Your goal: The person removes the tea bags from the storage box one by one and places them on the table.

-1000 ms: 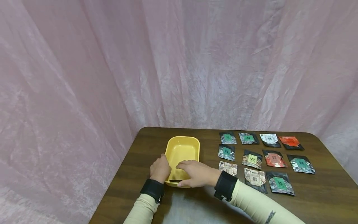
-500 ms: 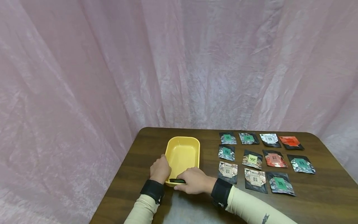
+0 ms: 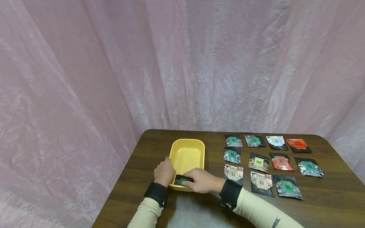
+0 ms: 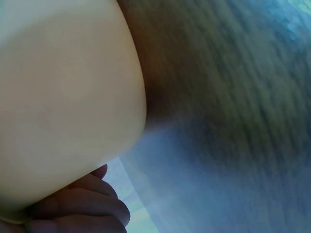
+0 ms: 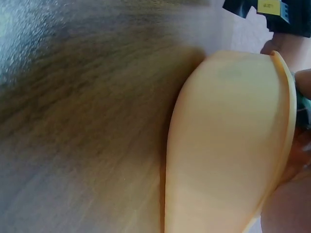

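Note:
A yellow plastic tray (image 3: 187,155) stands on the left part of the table. My left hand (image 3: 164,172) grips its left side near the front corner; in the left wrist view curled fingers (image 4: 85,201) lie against the outer wall. Inside the front end of the tray, my right hand (image 3: 203,181) pinches a dark packet with a green label (image 3: 179,180) between thumb and fingers. The packet leans up, label partly showing, its right part hidden by the hand. In the right wrist view the tray wall (image 5: 223,141) covers most of the packet.
Several flat packets lie in rough rows on the right, among them a black-and-cream one (image 3: 261,183), a red-labelled one (image 3: 281,161) and an orange one (image 3: 297,145). The wooden table (image 3: 322,202) has rounded far corners. A pink curtain (image 3: 199,69) hangs behind it.
My right hand came down from over the tray with spread fingers and took hold of the green-labelled packet, which is now tilted up. The left hand stays on the tray.

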### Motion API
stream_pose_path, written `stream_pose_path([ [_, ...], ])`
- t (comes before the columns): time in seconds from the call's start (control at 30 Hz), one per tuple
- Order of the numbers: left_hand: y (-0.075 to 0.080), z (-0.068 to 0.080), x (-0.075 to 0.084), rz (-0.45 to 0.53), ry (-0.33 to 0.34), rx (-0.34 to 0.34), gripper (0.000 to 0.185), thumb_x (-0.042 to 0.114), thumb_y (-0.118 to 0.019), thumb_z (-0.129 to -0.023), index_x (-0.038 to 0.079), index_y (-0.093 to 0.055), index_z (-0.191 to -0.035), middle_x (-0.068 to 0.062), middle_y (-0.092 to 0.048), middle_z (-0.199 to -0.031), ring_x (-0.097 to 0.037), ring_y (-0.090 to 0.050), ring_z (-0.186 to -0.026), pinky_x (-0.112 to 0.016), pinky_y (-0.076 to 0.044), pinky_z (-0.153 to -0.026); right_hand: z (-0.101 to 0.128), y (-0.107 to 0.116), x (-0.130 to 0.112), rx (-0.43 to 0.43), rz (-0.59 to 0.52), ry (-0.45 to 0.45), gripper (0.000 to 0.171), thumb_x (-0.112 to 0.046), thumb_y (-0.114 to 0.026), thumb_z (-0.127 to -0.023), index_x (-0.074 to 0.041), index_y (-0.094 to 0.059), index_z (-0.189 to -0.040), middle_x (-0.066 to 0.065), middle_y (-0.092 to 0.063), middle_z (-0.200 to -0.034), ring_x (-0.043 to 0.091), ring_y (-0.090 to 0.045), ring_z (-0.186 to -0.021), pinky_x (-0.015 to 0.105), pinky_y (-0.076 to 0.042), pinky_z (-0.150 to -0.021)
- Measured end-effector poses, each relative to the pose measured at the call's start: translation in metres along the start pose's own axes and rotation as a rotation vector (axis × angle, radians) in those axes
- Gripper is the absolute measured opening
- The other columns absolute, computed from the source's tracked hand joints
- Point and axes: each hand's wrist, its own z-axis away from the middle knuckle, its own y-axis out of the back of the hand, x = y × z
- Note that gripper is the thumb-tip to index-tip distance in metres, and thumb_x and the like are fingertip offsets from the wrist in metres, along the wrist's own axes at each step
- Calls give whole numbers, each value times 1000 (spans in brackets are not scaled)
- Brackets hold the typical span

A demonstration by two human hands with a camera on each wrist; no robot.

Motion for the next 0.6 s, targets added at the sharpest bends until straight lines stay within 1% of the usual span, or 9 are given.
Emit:
stream_pose_path([
  [0.1,-1,0,0,-1,5,-1,28,10,-68,-94,-1,-63,-119,-16,-70,-89,-32,-71,-81,-52,-58,-73,2,2,-1,16,-31,1,18,-28,-62,-107,-22,-71,-92,-18,-54,-74,-4,-49,-67,17,-43,-67],
  [0.2,-1,-1,0,2,6,-8,29,11,-68,-94,-1,-63,-120,-16,-70,-90,-33,-72,-82,-53,-59,-75,4,4,-2,34,-73,-8,16,-27,-62,-108,-21,-72,-97,-17,-54,-77,-4,-50,-71,18,-45,-71],
  [0.3,-1,-2,-1,-1,6,-7,31,11,-69,-93,-1,-62,-122,-17,-71,-92,-34,-73,-84,-53,-59,-75,9,6,-3,80,-131,-37,15,-27,-64,-107,-20,-73,-98,-14,-55,-75,-3,-50,-67,18,-45,-68],
  [0.37,-1,-2,-1,-7,14,-5,32,12,-69,-94,0,-62,-123,-17,-72,-95,-34,-74,-87,-53,-59,-76,14,9,-2,137,-164,-58,15,-27,-65,-106,-19,-75,-100,-12,-60,-76,-2,-52,-66,19,-46,-66],
  [0.5,-1,-2,-1,-8,21,-5,32,12,-69,-95,0,-63,-124,-18,-73,-99,-35,-74,-91,-54,-59,-78,30,18,0,289,-203,-90,14,-29,-67,-105,-19,-78,-105,-5,-70,-85,1,-55,-68,21,-48,-66],
  [0.6,-1,-1,0,-1,20,-17,33,12,-69,-95,0,-62,-124,-19,-74,-101,-36,-74,-93,-54,-59,-80,46,28,2,422,-221,-83,14,-26,-70,-104,-16,-79,-106,1,-75,-88,3,-57,-68,22,-49,-64],
])
